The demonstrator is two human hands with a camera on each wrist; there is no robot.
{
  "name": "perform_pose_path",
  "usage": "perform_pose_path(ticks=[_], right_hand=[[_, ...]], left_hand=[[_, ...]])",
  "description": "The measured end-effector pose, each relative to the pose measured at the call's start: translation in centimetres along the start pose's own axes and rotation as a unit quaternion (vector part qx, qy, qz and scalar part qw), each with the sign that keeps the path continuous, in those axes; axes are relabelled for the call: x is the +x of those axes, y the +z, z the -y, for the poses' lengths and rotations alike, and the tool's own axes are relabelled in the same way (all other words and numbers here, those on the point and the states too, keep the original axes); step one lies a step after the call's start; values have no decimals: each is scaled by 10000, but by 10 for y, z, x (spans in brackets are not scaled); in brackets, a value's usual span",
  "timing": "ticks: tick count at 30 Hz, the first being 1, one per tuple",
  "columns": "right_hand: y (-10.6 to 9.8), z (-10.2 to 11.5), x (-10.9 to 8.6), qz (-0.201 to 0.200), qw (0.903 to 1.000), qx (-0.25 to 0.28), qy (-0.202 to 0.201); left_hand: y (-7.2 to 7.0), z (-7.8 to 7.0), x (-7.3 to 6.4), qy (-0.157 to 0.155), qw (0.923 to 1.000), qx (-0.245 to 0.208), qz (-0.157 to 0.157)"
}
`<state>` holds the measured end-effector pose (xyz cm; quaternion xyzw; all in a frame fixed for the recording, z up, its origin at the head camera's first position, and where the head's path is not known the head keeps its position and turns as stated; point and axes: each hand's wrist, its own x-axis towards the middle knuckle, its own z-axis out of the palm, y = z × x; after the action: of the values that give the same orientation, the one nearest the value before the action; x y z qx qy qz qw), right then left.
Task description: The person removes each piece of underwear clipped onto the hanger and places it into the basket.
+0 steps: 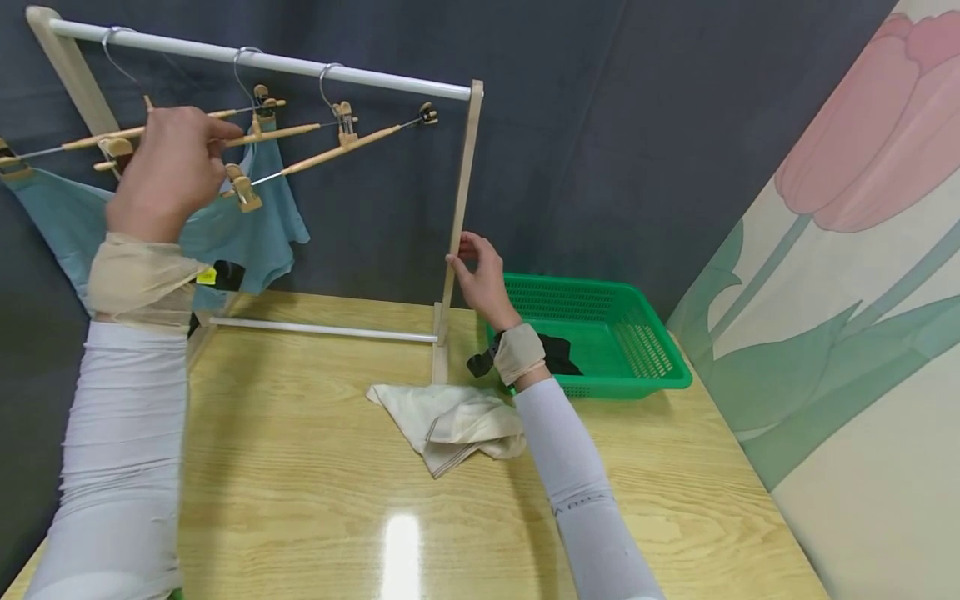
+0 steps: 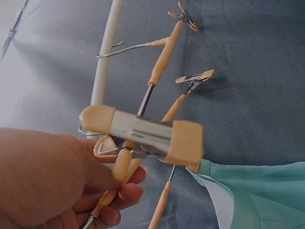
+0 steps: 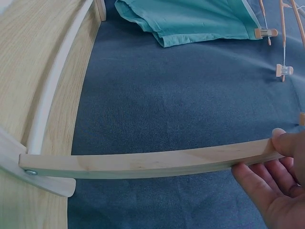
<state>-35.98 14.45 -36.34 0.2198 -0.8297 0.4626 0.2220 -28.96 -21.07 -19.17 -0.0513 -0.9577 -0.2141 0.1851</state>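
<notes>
1. At ten o'clock, the left hand (image 1: 172, 171) pinches a slim tan-and-metal clip hanger (image 2: 107, 197) below the white tubular rail (image 1: 300, 65).
2. Near the dial's centre, the right hand (image 1: 486, 282) pinches the pale wooden upright post (image 1: 463, 167), thumb opposite fingers.
3. Positioning the hanger seems the step in hand; the next move likely calls for keeping the post steady.

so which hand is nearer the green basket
Right. The right hand grips a rack post close to the green basket; the left hand holds a hanger much farther away, up to the left.
</notes>
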Motion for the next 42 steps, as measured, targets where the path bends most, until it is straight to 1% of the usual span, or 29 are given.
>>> perform_pose_path(ticks=[6, 10, 12, 16, 18, 19, 20, 21, 22, 23, 24, 25, 26, 27, 28, 29, 30, 31, 33, 34, 36, 38, 40, 42], right_hand=[[1, -2, 0, -39, 9999, 33, -91], [1, -3, 0, -56, 9999, 19, -81], [1, -4, 0, -75, 9999, -58, -98], [0, -3, 1, -103, 9996, -187, -159], [-1, -3, 1, -101, 9996, -208, -159], [-2, -3, 1, -81, 9997, -204, -134], [-4, -4, 2, -52, 9997, -200, -99], [-5, -4, 2, -17, 9998, -170, -62], [-7, -5, 2, 34, 10000, -88, -19], [-9, -5, 2, 95, 9999, 49, 40], [-12, -5, 2, 180, 9996, 187, 115], [-14, -5, 0, 285, 9989, 326, 189], [-17, -5, -1, 400, 9977, 478, 257], [-20, -5, -3, 521, 9962, 621, 316], [-23, -5, -5, 646, 9943, 758, 372], [-26, -5, -8, 772, 9926, 839, 409], [-29, -5, -12, 894, 9915, 843, 418], [-32, -5, -15, 997, 9905, 851, 414], [-39, -5, -20, 1134, 9899, 788, 314], [-43, -5, -23, 1161, 9905, 705, 235], [-53, -5, -28, 1152, 9925, 406, 86], [-64, -5, -31, 1139, 9934, 118, -9], [-76, -7, -35, 1182, 9929, -131, -10], [-89, -12, -39, 1307, 9910, -262, 78]], left_hand=[[3, 3, -1, 149, 9999, -51, -63], [8, 6, -4, 183, 9995, -107, -228], [11, 7, -5, 236, 9988, -138, -400], [16, 8, -6, 465, 9948, -318, -852], [18, 7, -9, 598, 9892, -493, -1241], [20, 6, -10, 683, 9836, -635, -1541], [22, 6, -12, 799, 9750, -800, -1911], [25, 5, -14, 895, 9626, -997, -2355], [29, 3, -17, 995, 9458, -1234, -2835], [33, 1, -21, 1082, 9250, -1490, -3323], [38, -2, -27, 1195, 9025, -1719, -3765], [43, -5, -33, 1317, 8804, -1939, -4122], [49, -8, -40, 1421, 8621, -2133, -4372], [56, -12, -48, 1492, 8470, -2322, -4543], [64, -16, -57, 1598, 8361, -2488, -4621], [72, -19, -66, 1707, 8286, -2637, -4634], [81, -22, -75, 1824, 8259, -2754, -4570], [90, -24, -82, 1962, 8241, -2873, -4469], [109, -26, -93, 2246, 8240, -3094, -4182], [118, -26, -97, 2380, 8265, -3176, -3992], [136, -26, -103, 2593, 8363, -3256, -3567], [152, -24, -107, 2655, 8513, -3280, -3118], [165, -23, -110, 2591, 8714, -3207, -2659], [176, -22, -113, 2402, 8951, -3084, -2146]])
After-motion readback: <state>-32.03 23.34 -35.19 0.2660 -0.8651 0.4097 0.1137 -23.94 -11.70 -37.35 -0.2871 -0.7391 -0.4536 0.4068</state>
